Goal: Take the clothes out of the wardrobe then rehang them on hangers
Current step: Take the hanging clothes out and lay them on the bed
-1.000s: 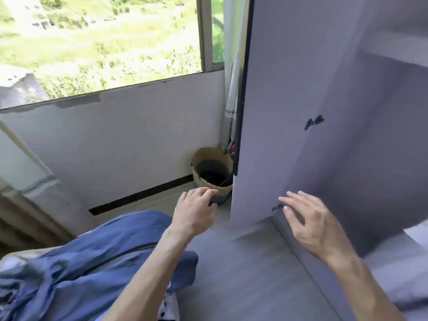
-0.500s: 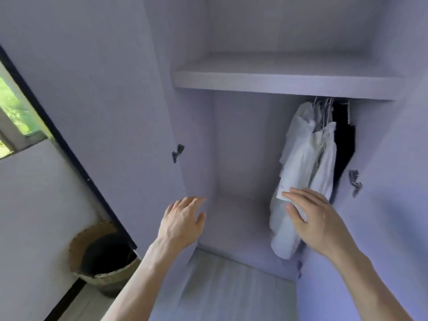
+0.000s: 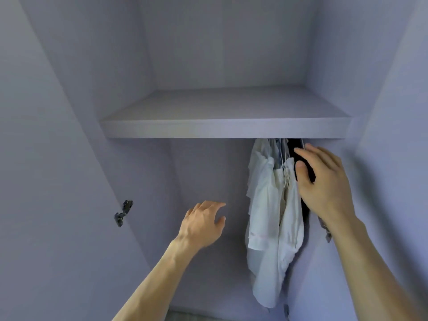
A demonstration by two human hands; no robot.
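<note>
i'm facing the open wardrobe [image 3: 208, 54], both arms stretched into it. my right hand [image 3: 324, 181] is up high on the right side, just under the shelf [image 3: 227, 130], with its fingers [image 3: 303, 152] loosely spread and gripping nothing. the thumb points toward the hanging clothes and the fingertips reach over a dark garment [image 3: 292, 147] at the far right of the row. i cannot tell whether the hand actually touches that dark cloth or is only in front of it.

the white clothes [image 3: 271, 205] hang bunched together just left of my right hand. they droop in long crumpled folds below the shelf, pushed up against the dark garment. thin wires of the hangers [image 3: 287, 154] show at the top of the bunch, right beneath the shelf edge.

my left hand [image 3: 203, 224] is lower and to the left of the clothes, apart from them, in front of the wardrobe's back wall. its fingers [image 3: 215, 205] are relaxed and a little spread, holding nothing.

a dark metal hinge [image 3: 124, 213] sits on the left door panel, well apart from both hands
</note>
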